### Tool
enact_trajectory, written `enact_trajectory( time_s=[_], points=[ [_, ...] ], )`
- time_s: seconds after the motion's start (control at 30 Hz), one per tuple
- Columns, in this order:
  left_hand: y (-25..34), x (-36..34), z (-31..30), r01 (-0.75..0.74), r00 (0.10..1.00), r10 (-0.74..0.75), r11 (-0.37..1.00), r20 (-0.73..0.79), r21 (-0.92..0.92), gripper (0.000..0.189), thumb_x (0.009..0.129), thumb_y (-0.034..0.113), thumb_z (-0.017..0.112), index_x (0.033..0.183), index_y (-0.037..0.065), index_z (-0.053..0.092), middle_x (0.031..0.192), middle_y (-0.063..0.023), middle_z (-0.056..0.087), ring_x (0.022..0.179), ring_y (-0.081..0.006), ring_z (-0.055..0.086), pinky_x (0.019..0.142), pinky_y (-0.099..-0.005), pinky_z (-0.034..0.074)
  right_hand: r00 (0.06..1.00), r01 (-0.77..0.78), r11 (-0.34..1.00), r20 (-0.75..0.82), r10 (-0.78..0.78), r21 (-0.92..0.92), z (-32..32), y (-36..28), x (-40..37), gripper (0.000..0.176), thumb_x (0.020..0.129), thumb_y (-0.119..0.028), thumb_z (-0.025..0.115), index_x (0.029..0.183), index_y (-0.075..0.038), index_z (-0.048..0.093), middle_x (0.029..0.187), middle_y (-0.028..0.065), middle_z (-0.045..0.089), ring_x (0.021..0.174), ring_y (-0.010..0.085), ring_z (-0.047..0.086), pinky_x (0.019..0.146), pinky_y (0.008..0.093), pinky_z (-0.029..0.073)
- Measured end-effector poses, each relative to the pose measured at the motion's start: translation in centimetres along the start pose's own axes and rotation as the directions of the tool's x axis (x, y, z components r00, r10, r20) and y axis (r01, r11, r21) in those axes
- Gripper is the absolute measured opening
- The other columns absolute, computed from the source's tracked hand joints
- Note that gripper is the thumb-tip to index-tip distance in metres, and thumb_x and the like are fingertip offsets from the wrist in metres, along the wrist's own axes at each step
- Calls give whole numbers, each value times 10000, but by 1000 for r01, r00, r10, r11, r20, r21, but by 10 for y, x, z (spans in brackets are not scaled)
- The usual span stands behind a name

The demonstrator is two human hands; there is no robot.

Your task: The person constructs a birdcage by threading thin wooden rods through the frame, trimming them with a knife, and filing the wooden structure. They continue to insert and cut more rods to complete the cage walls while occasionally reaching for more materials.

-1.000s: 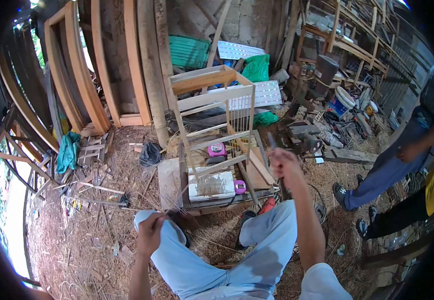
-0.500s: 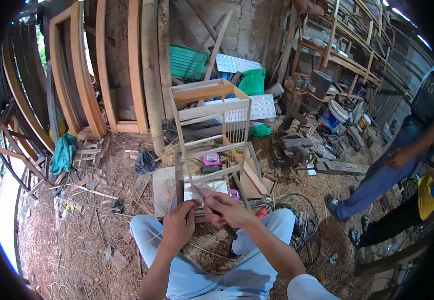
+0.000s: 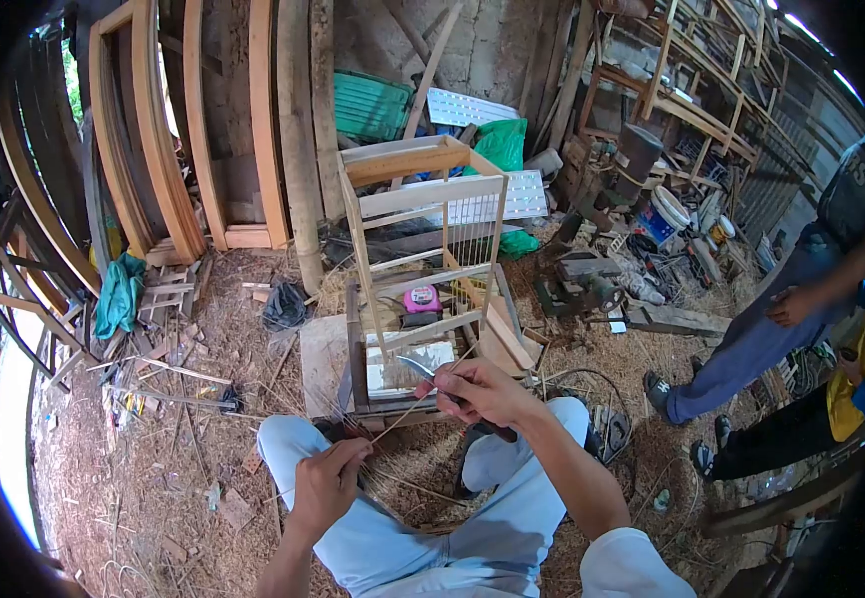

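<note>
A knife [image 3: 416,368] with a curved metal blade is in my right hand [image 3: 484,393], its dark handle end showing below the palm. My left hand [image 3: 327,484], lower and to the left, pinches one end of a thin pale wooden strip [image 3: 398,420]. The strip slants up from those fingertips to the right hand, just below the blade. Both hands are over the gap between my knees. Directly ahead stands a small wooden frame [image 3: 432,199] with thin upright slats on its right side. A pink tape measure [image 3: 420,299] shows through the frame's open front.
Wood shavings and scraps cover the floor. Tall wooden frames [image 3: 265,130] lean at the left, near a green cloth [image 3: 119,295]. A black plastic bag [image 3: 285,305] lies left of the small frame. Two people stand at the right; one wears blue trousers [image 3: 726,359]. Buckets [image 3: 669,213] and tools clutter the back right.
My hands have moved apart: the left down and leftward, the right up and rightward. The knife blade and the strip between the hands now show plainly.
</note>
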State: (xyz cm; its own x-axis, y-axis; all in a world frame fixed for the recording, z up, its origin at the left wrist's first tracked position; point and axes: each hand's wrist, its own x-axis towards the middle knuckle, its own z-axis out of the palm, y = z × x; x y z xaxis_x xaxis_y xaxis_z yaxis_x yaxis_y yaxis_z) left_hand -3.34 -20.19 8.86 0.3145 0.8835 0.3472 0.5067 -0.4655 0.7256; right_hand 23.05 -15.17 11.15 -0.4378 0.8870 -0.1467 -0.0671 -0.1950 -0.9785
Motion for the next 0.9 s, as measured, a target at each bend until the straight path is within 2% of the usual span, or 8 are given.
enact_trajectory(
  time_s=[0.13, 0.23, 0.27, 0.37, 0.53, 0.67, 0.87, 0.9],
  points=[
    [-4, -12, -11, 24, 1000, -25, 999, -13, -22, 129, 832, -28, 599, 939, 21, 651, 818, -138, 682, 718, -292, 680, 603, -328, 522, 1000, -19, 1000, -11, 19, -3, 2, -3, 0, 326, 977, -274, 512, 1075, 22, 610, 645, -37, 478, 491, 36, 328, 429, 198, 240],
    [-28, -33, -32, 101, 992, -100, 995, -79, 12, 117, 830, -34, 599, 917, 20, 655, 779, -142, 675, 696, -263, 685, 583, -310, 506, 851, 11, 1000, -525, -12, -5, -43, -9, -1, 342, 957, -338, 536, 972, -9, 627, 598, -53, 432, 466, 34, 336, 411, 200, 249],
    [-34, -39, -45, 297, 953, -289, 950, -93, 93, 106, 830, -31, 604, 907, 17, 658, 759, -149, 669, 662, -240, 676, 578, -298, 493, 791, 45, 997, -611, 6, 68, -71, -19, -8, 377, 959, -378, 520, 963, -21, 642, 589, -59, 419, 461, 34, 341, 410, 198, 263],
    [-49, -36, -42, 132, 951, -112, 990, -287, 50, 97, 838, -9, 614, 915, 30, 661, 750, -154, 667, 609, -232, 651, 567, -300, 493, 853, 137, 990, -513, -101, 33, -99, -6, -11, 447, 952, -476, 481, 926, -62, 647, 578, -64, 394, 456, 29, 332, 409, 196, 253],
    [-13, 19, -1, 81, 968, -70, 996, -242, 36, 116, 836, 11, 634, 950, 21, 656, 848, -160, 673, 667, -291, 662, 577, -323, 502, 946, -17, 994, -319, 51, 108, -11, 1, 8, 479, 984, -478, 393, 1292, -144, 544, 643, -49, 375, 476, 46, 324, 410, 218, 263],
    [-4, 28, 10, 5, 989, -1, 1000, -149, 25, 157, 820, -15, 642, 969, 27, 663, 848, -158, 672, 680, -299, 658, 572, -328, 500, 1000, 22, 886, -9, -20, 463, 2, 22, 20, 355, 999, -363, 431, 1243, -137, 555, 629, -66, 330, 503, 28, 272, 418, 192, 214],
    [-3, 16, 10, -74, 992, 84, 992, -95, 104, 191, 789, -46, 646, 957, 38, 678, 796, -124, 670, 665, -264, 658, 566, -322, 503, 1000, 11, 969, 20, -16, 247, -7, 11, 4, 371, 993, -328, 460, 1165, -19, 572, 594, -60, 371, 468, 28, 286, 406, 207, 217],
    [0, 14, 9, -151, 981, 170, 970, -90, 189, 202, 781, -54, 645, 951, 48, 683, 782, -114, 669, 655, -254, 655, 563, -323, 504, 1000, -28, 959, 16, 25, 282, -11, 14, 1, 233, 981, -179, 483, 1101, -23, 608, 616, -43, 424, 465, 35, 326, 402, 207, 241]
  ],
)
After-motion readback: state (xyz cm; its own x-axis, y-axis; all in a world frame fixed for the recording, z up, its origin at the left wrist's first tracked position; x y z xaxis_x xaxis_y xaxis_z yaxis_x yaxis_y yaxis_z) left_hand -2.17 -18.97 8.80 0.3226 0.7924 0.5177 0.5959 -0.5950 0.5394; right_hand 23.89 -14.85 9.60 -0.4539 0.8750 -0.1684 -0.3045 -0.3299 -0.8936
